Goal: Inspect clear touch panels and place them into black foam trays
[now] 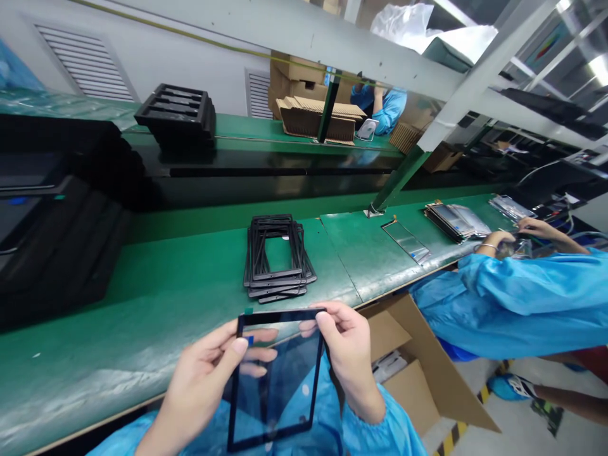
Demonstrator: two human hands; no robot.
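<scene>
Between my two hands is a black-bordered glass touch panel (280, 380), see-through in the middle and tilted toward me, in front of the bench edge. My left hand (204, 367) is closed on its left side, thumb on the front near a small blue tab, with fingers showing through the glass behind. At the upper right corner, my right hand (346, 348) pinches the panel between thumb and fingers. Just beyond it on the green bench lies a loosely stacked pile of black rectangular frames (275, 259).
Stacks of black trays (57, 234) fill the left side. A clear panel (406, 240) lies on the bench to the right, before a pile of panels (456, 221). An open cardboard box (422, 380) stands below the edge. A co-worker in blue sleeves (517, 297) handles parts at right.
</scene>
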